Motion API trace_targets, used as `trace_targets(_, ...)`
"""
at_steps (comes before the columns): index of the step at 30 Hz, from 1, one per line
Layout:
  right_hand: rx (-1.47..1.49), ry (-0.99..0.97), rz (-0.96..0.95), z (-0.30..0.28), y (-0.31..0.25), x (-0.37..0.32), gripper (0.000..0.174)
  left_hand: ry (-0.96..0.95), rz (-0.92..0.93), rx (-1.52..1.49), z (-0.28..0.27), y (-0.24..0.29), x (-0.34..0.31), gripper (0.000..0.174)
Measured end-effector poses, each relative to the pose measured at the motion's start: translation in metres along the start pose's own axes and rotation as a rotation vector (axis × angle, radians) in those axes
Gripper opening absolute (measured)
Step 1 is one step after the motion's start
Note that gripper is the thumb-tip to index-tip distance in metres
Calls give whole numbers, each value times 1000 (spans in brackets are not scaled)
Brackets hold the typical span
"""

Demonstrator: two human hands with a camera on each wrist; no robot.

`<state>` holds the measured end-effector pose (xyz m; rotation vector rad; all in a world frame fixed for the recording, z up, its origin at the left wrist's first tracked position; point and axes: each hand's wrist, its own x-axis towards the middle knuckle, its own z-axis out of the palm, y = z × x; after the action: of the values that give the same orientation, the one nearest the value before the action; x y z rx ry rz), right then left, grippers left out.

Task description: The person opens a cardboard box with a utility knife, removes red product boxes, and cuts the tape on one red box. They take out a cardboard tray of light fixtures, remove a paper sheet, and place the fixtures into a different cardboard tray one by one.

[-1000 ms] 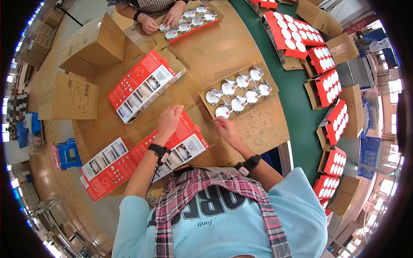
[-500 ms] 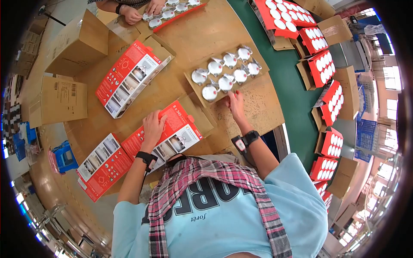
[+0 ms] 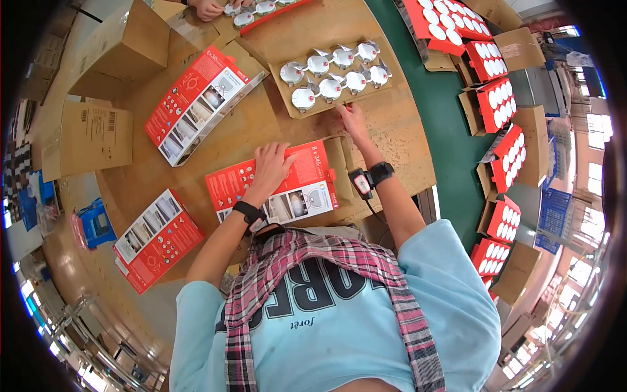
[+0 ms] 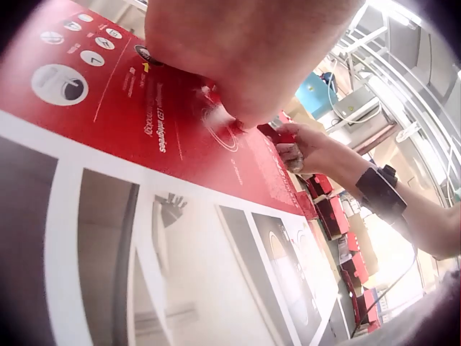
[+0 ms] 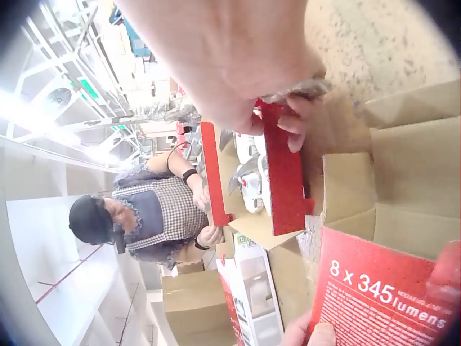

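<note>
Cardboard bends easily, I judge, so a light, even grip suits this moment. My right hand [image 3: 353, 124] pinches the red near wall [image 5: 284, 180] of the lamp tray [image 3: 285, 95], fingers curled round it; I should guide the tray level, so the eight white lamps [image 3: 330, 89] sitting in two rows don't tip or scrape each other. My left hand [image 3: 271, 166] rests with fingers spread on a red printed carton [image 3: 307, 157], on my side of the tray, and light pressure there should steady the carton without creasing it. My hands are apart. The carton's brown flaps [image 3: 339, 163] stand open at its right end, just my side of the tray

The tray lies on the brown worktable [image 3: 385, 147], whose top looks scuffed to its right. Left of the tray lies another printed carton [image 3: 196, 108], with big brown boxes [image 3: 124, 52] farther left. Right of it runs a green bench [image 3: 424, 130] with filled red boxes [image 3: 496, 101], and beyond the tray another person [image 5: 166, 209] works in a checked apron
</note>
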<state>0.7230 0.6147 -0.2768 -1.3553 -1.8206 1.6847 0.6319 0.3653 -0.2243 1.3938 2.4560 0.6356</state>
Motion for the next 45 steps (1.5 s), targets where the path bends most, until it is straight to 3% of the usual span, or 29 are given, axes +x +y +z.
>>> trace_targets(2, -126, 55, -199, -15, 12, -4, 36, 164, 46, 17, -19, 10, -1, 46)
trace_targets(6, -283, 45, -238, -52, 16, -48, 33, 325, -307, 153, -67, -31, -70, 66)
trace_targets(9, -393, -136, -150, -61, -3, -98, 30, -5, -678, 76, -63, -81, -143, 60)
trace_targets(11, -518, -278, -192, -60, -6, -126, 34, -193, -606, -355, -69, -68, -154, 49)
trace_targets(13, -565, -274, -257, -62, -4, -141, 42, -152, -469, -410, -47, -54, -140, 40)
trace_targets(14, -704, -173, -343, -67, 5, -137, 42, -97, -374, -414, -34, -47, -129, 37)
trace_targets(15, -590, -178, -312, -83, 23, -121, 42, -52, -280, -406, -21, -39, -112, 37)
trace_targets(16, -658, -85, -431, -97, 20, -109, 41, 17, -217, -512, -24, -22, -91, 37)
trace_targets(18, -522, 4, -229, -134, 25, -66, 36, -117, -306, -607, -5, -9, -59, 47)
trace_targets(19, -389, -8, -226, -153, 28, -46, 32, -137, -344, -710, -16, 5, -47, 49)
trace_targets(20, -259, -21, -218, -167, 29, -28, 29, -89, -335, -755, -27, 9, -43, 49)
trace_targets(22, -329, 0, -257, -177, 18, -3, 22, -1, -309, -848, -45, 6, -43, 51)
trace_targets(24, -299, -18, -326, -175, 17, 15, 21, 358, -273, -800, -46, -32, -70, 48)
trace_targets(25, -423, -24, -264, -176, 9, 16, 25, 695, -202, -626, -35, -72, -89, 44)
trace_targets(26, -529, 69, -342, -176, 9, 14, 26, 584, -503, -289, -112, -59, -126, 39)
trace_targets(27, -632, 170, -424, -177, 8, 12, 28, 860, -572, -212, -135, -70, -157, 36)
trace_targets(28, -733, 277, -507, -177, 6, 11, 30, 1026, -616, 56, -139, -110, -200, 33)
trace_targets(29, -716, 296, -493, -176, 2, 6, 29, 1005, -801, 319, -165, -117, -240, 37)
trace_targets(30, -700, 314, -476, -169, -8, -14, 29, 1048, -1048, 611, -153, -170, -293, 47)
trace_targets(31, -687, 331, -454, -159, -16, -33, 28, 1079, -1098, 545, -166, -181, -337, 57)
trace_targets(33, -574, 198, -514, -133, -31, -64, 25, 1014, -1492, 468, -181, -173, -380, 74)
trace_targets(34, -520, 136, -538, -119, -36, -79, 23, 987, -1540, 345, -179, -183, -400, 78)
trace_targets(36, -465, 61, -619, -86, -23, -88, 20, 925, -1625, 90, -168, -211, -438, 87)
trace_targets(39, -446, -233, -520, -7, -46, -135, 19, 1041, -1673, -15, -177, -242, -487, 91)
trace_targets(42, -525, -578, -587, 86, -64, -189, 21, 1165, -1723, 86, -184, -272, -526, 88)
trace_targets(44, -579, -729, -351, 146, -64, -217, 24, 1004, -1619, -155, -177, -320, -570, 87)
trace_targets(45, -527, -809, -425, 172, -46, -216, 28, 920, -1558, -271, -171, -339, -582, 86)
